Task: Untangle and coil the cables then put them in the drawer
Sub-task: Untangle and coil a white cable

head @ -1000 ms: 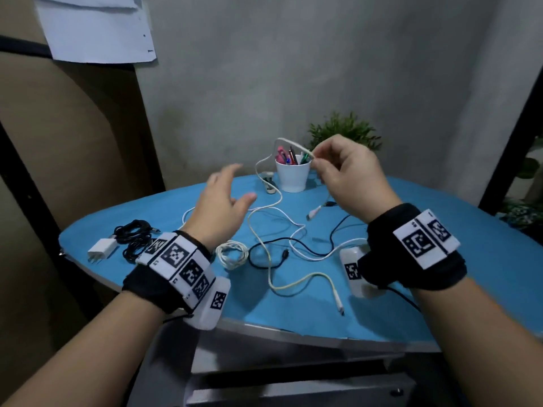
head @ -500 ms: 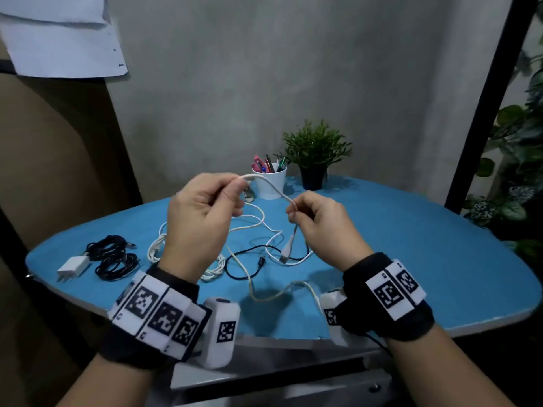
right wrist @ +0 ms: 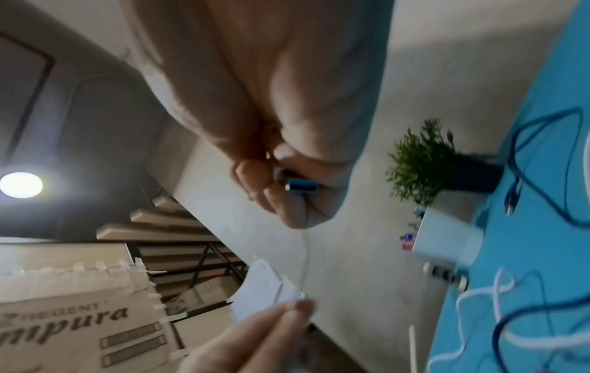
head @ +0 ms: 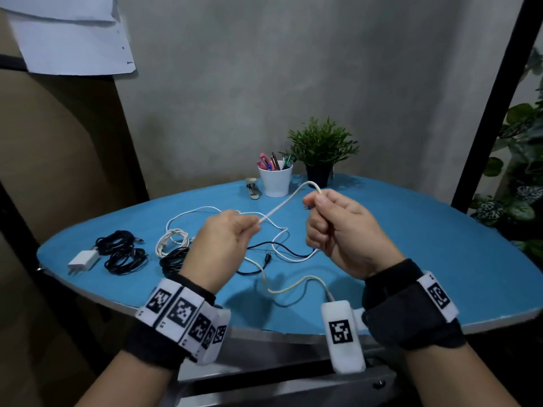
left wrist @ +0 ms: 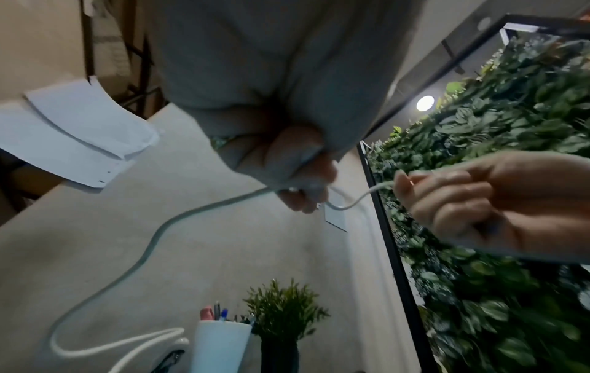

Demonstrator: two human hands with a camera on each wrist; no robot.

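**White cable drawn taut, first loop not yet made**

- 0.5 s back the hands sat close together, the cable sagging between them with its plug dangling under the right hand. Now they have moved apart and the stretch between them runs straight.
- Right hand (head: 338,227): fingers curled into a loose fist round the white cable (head: 282,204), which arcs over the top of the thumb. The right wrist view shows the metal plug (right wrist: 301,187) tucked against the fingertips — the end is secured.
- Left hand (head: 226,239): thumb and forefinger pinch the cable, the other fingers curled under.
- Below the left hand the rest of the cable drops to the blue table (head: 426,245) and winds among a thin black cable (head: 282,248) and a second white one (head: 173,240). Whether it has fully cleared them I cannot tell.
- 2 black bundles (head: 123,254) lie near the table's left edge beside a white charger (head: 82,259), apparently already wound.
- Drawer (head: 279,389): a metal front under the table, shut.

Judgement — one end is fixed and a length measured out, so coiling of this cable is about to begin; nothing has gone into the drawer, so the task is early. A snag in the tangled tail is the likely trouble.
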